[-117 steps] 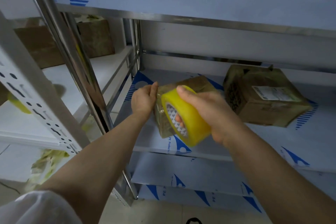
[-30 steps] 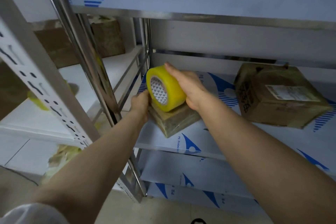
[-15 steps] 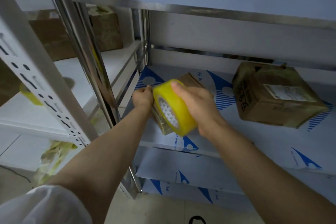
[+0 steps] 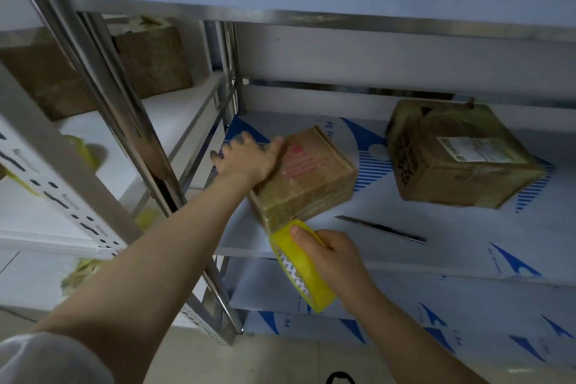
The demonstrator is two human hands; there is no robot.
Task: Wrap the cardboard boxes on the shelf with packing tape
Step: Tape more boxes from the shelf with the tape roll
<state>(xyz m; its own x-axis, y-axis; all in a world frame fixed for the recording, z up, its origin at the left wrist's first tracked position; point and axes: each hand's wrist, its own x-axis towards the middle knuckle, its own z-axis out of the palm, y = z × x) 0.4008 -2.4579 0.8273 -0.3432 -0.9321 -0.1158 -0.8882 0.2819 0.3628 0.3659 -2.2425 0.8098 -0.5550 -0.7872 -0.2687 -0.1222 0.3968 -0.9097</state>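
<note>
My right grip [image 4: 336, 256], curled round the tape roll [image 4: 300, 273], sits just off the near corner of the box [image 4: 311, 174] at the front edge of the shelf [image 4: 467, 227]; my left grip [image 4: 249, 156] lies spread flat on its top.

Shipping label [image 4: 462, 149] print on the far box [image 4: 486, 178] is illegible.

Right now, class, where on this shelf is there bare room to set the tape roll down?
Bare shelf lies between the knife and the front edge, and in the strip between the large cardboard box and the small cardboard box. Crowded: front left, where the left hand presses that box and the right hand holds the tape roll.
</note>
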